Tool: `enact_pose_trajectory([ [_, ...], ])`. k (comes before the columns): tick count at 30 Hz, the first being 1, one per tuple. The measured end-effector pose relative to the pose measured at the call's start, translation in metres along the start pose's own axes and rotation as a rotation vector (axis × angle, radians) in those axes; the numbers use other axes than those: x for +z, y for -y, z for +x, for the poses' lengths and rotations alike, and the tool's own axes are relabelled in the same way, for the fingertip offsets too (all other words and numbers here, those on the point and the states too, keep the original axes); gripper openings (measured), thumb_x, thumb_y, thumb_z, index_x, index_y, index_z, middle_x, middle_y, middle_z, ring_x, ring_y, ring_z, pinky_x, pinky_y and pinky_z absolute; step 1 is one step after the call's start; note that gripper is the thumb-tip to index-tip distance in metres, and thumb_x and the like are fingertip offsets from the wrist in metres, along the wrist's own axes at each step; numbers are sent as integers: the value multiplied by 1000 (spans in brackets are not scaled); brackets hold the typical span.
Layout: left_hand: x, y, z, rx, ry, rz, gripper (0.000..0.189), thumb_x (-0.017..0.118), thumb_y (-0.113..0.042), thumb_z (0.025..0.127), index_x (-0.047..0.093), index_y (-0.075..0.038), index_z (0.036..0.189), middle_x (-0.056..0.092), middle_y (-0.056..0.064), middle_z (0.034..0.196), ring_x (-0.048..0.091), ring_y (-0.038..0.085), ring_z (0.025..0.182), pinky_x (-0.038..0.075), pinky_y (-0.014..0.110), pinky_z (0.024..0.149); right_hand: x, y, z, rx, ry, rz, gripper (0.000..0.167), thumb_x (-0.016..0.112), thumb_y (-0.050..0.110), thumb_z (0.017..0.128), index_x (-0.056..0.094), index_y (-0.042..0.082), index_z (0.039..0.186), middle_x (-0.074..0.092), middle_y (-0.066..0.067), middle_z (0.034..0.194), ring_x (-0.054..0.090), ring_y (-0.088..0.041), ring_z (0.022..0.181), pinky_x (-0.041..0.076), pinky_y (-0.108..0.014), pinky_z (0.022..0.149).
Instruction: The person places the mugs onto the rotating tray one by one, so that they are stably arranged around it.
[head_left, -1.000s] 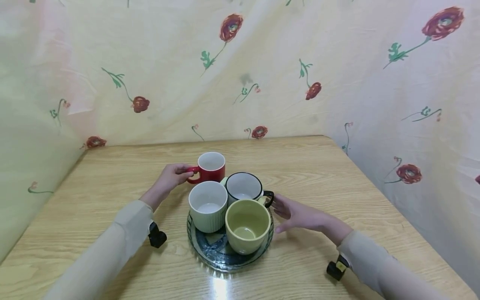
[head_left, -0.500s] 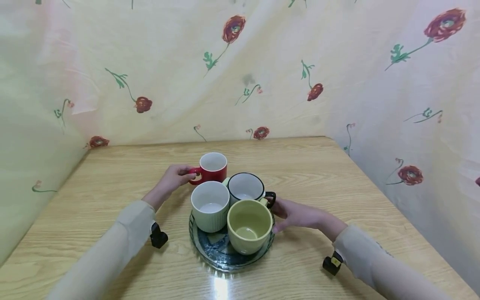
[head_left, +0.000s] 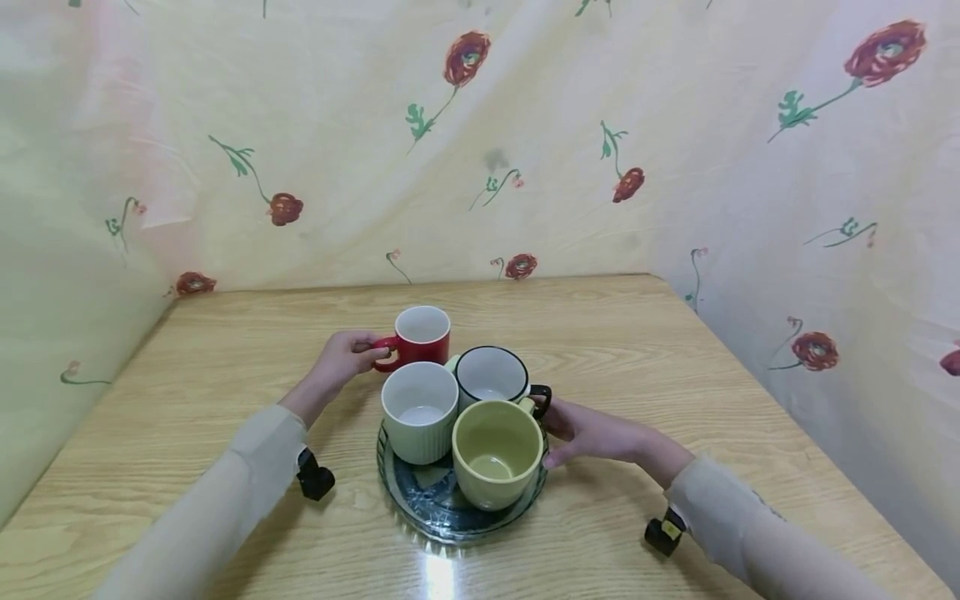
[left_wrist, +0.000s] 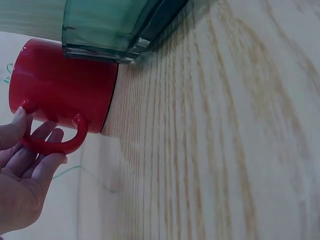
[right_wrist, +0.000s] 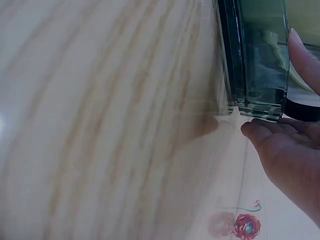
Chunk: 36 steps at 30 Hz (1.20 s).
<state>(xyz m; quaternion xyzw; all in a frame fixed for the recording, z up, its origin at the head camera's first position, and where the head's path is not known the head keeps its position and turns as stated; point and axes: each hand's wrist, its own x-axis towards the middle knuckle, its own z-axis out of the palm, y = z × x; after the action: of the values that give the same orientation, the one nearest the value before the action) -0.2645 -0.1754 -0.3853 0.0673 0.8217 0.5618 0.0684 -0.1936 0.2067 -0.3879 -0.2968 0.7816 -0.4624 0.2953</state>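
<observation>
In the head view my left hand (head_left: 341, 360) pinches the handle of a red mug (head_left: 425, 347) with a white inside. That mug stands upright on the table, just behind a round clear glass dish (head_left: 442, 527). Three mugs crowd together in the dish: a ribbed white mug (head_left: 419, 417), a yellow mug (head_left: 497, 454) and a black-rimmed white enamel mug (head_left: 491, 375). My right hand (head_left: 596, 433) rests at the dish's right side, fingers near the black handle and thumb beside the yellow mug. The right wrist view shows its fingertips right at the glass wall (right_wrist: 260, 65).
The wooden table (head_left: 600, 325) reaches back to a flower-printed cloth (head_left: 337, 125) that hangs behind and along both sides. A small black camera (head_left: 313, 475) sits at the left wrist, and another black camera (head_left: 664, 532) at the right.
My right hand has moved left, up to the dish's side. The red mug has shifted very slightly left with my left hand on its handle. The other mugs stay put.
</observation>
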Motion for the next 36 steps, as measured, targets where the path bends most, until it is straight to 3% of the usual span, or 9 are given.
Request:
enact_pose_trajectory([
  [3, -3, 1, -3, 4, -14, -6, 31, 61, -9, 95, 60, 11, 118, 71, 10, 104, 59, 8, 87, 53, 18, 77, 2, 0, -1, -2, -6, -1, 96, 76, 16, 82, 12, -9, 150, 30, -32, 152, 23, -45, 145, 18, -55, 119],
  [13, -18, 8, -16, 3, -40, -5, 34, 57, -14, 98, 58, 9, 123, 67, 21, 120, 62, 10, 99, 52, 17, 83, 4, 0, -2, -9, -6, 12, 99, 74, 16, 83, 7, -10, 150, 24, -33, 154, 19, -46, 145, 17, -55, 119],
  [17, -25, 8, -24, 2, -67, -10, 36, 56, -16, 98, 57, 9, 125, 63, 24, 125, 62, 17, 109, 53, 16, 86, 4, -1, -2, -10, -5, 20, 100, 74, 14, 83, 5, -9, 151, 20, -33, 155, 17, -46, 146, 17, -55, 119],
  [21, -31, 6, -30, 1, -98, -19, 39, 57, -18, 98, 56, 8, 127, 62, 25, 128, 64, 12, 107, 53, 14, 87, 4, -2, -2, -10, -9, 21, 101, 75, 15, 82, 5, -9, 151, 20, -33, 155, 18, -46, 146, 17, -55, 119],
  [24, -34, 5, -34, 5, -132, -14, 41, 58, -20, 98, 56, 8, 128, 67, 20, 122, 63, 2, 98, 53, 12, 84, 4, -1, -3, -13, -13, 11, 100, 75, 15, 82, 6, -9, 151, 23, -33, 154, 20, -46, 145, 18, -55, 119],
  [27, -38, 4, -39, 15, -171, -30, 41, 59, -19, 97, 56, 9, 127, 74, 4, 109, 61, -6, 89, 53, 10, 80, 5, -1, -3, -16, -14, 3, 98, 74, 15, 83, 7, -9, 150, 24, -34, 153, 21, -47, 145, 18, -55, 119],
  [31, -42, 4, -46, 53, -201, -90, 42, 59, -17, 97, 54, 12, 128, 74, -16, 94, 61, -12, 87, 52, 8, 80, 6, -1, -2, -18, -12, -1, 97, 74, 16, 83, 8, -9, 150, 22, -34, 154, 20, -47, 145, 18, -56, 119],
  [36, -49, 3, -55, 61, -195, -102, 46, 59, -23, 97, 53, 10, 129, 71, -23, 91, 61, -12, 89, 50, 5, 81, 6, -3, -3, -17, -16, -3, 97, 74, 16, 83, 8, -8, 151, 22, -34, 154, 19, -46, 145, 18, -55, 119],
])
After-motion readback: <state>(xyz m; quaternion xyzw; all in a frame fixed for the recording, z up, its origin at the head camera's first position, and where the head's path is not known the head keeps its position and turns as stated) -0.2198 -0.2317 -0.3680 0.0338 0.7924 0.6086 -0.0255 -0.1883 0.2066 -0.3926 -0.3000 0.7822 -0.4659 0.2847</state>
